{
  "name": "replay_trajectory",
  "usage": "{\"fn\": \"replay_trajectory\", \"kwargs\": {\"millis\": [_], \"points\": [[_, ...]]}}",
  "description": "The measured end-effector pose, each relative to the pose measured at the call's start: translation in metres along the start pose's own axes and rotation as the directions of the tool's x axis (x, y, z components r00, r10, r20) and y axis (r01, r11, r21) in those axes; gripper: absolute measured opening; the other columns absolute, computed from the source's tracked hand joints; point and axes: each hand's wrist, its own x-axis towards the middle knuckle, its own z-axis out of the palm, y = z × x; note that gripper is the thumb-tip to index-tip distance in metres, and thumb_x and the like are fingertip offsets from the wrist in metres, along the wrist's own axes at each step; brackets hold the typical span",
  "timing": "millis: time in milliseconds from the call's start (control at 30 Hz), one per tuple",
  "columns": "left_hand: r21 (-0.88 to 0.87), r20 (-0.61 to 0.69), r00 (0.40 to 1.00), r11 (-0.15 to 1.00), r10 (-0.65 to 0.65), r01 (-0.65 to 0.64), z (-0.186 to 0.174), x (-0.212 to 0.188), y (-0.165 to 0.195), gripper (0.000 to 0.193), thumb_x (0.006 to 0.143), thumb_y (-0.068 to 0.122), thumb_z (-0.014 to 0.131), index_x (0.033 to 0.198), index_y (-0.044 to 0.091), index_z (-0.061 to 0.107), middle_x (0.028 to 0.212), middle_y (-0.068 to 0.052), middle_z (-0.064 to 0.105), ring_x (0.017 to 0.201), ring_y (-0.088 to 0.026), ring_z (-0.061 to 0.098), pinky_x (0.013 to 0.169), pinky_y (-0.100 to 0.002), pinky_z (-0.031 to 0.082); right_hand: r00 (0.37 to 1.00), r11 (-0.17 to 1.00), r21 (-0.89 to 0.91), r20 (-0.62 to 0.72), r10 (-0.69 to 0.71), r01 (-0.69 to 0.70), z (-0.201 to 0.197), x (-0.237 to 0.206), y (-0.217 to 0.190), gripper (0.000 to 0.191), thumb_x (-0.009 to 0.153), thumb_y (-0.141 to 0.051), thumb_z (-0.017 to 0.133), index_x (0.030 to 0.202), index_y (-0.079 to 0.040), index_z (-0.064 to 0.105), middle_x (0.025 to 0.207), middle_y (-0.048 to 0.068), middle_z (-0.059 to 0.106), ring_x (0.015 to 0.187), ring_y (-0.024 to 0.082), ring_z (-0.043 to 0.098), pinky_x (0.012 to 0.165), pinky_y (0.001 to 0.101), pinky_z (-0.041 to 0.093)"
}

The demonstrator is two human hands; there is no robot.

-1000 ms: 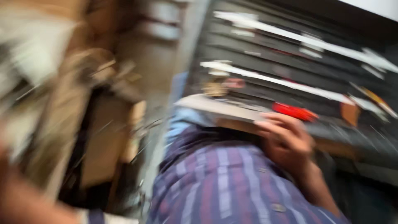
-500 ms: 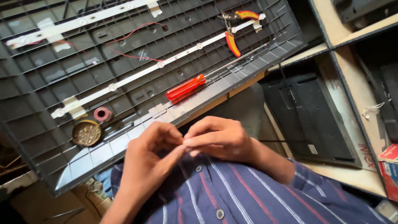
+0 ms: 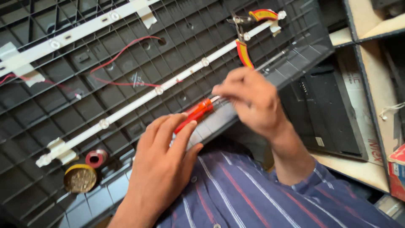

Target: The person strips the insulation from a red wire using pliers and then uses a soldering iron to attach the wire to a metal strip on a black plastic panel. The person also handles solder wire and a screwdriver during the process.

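On the near edge of the dark ribbed plastic panel (image 3: pixel 126 105), your hands meet at the red-handled screwdriver (image 3: pixel 195 114).
Your left hand (image 3: pixel 162 169) lays loosely spread fingers over its handle, pinning it to the rim; your right hand (image 3: pixel 253 99) pinches its shaft end between pressed-together fingertips, beside the white light strip (image 3: pixel 156 90).

L hand (image 3: pixel 162 162) flat, R hand (image 3: pixel 253 99) curled
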Motion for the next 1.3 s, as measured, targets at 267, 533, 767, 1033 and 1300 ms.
{"fn": "replay_trajectory", "kwargs": {"millis": [267,533,767,1033,1300], "points": [[0.358,0.149,0.988,0.934,-0.034,-0.022,0.026,0.049,-0.025,0.087,0.092,0.063,0.051,0.144,-0.006,0.051,0.152,-0.021,0.044,0.145,-0.042,0.033,0.118,-0.059,0.024,0.981,1.0,-0.022,0.196,0.003,0.002,0.01,0.059,0.05,0.016,0.095,-0.001,0.078,0.109,-0.002,0.071,0.098,0.009,0.068,0.086,0.019,0.07,0.075,0.0312,0.056],[0.355,0.226,0.967,0.935,-0.116,0.029,0.042,0.054,-0.036,0.107,0.081,0.076,0.052,0.147,-0.008,0.048,0.152,-0.02,0.04,0.142,-0.043,0.033,0.116,-0.061,0.024,0.91,0.994,0.083,0.403,-0.092,0.064,0.008,0.083,0.075,0.016,0.094,-0.001,0.08,0.107,-0.004,0.072,0.101,0.007,0.069,0.079,0.014,0.065,0.065,0.0262,0.051],[0.361,0.177,0.98,0.932,-0.085,0.016,0.049,0.05,-0.044,0.097,0.094,0.073,0.051,0.156,-0.001,0.05,0.152,-0.017,0.042,0.143,-0.04,0.036,0.117,-0.061,0.025,0.937,0.995,0.032,0.334,-0.099,0.093,0.008,0.079,0.063,0.016,0.095,0.001,0.084,0.105,-0.002,0.072,0.101,0.008,0.068,0.074,0.01,0.063,0.063,0.0229,0.049],[0.341,0.142,0.986,0.939,-0.089,0.035,0.049,0.046,-0.046,0.085,0.099,0.063,0.058,0.156,0.001,0.052,0.153,-0.015,0.043,0.145,-0.039,0.036,0.119,-0.059,0.024,0.929,0.93,0.017,0.068,0.365,-0.367,0.037,0.046,0.022,0.011,0.096,0.004,0.08,0.102,0.001,0.072,0.096,0.006,0.07,0.075,0.006,0.062,0.066,0.0191,0.048],[0.322,0.145,0.985,0.946,-0.093,0.042,0.051,0.042,-0.045,0.085,0.098,0.062,0.06,0.158,0.003,0.052,0.156,-0.014,0.042,0.147,-0.037,0.034,0.121,-0.059,0.022,0.963,0.963,-0.029,0.024,0.27,-0.269,0.043,0.035,0.031,0.014,0.093,0.005,0.083,0.098,0.0,0.071,0.091,0.005,0.066,0.067,0.006,0.053,0.059,0.0195,0.041]]}}
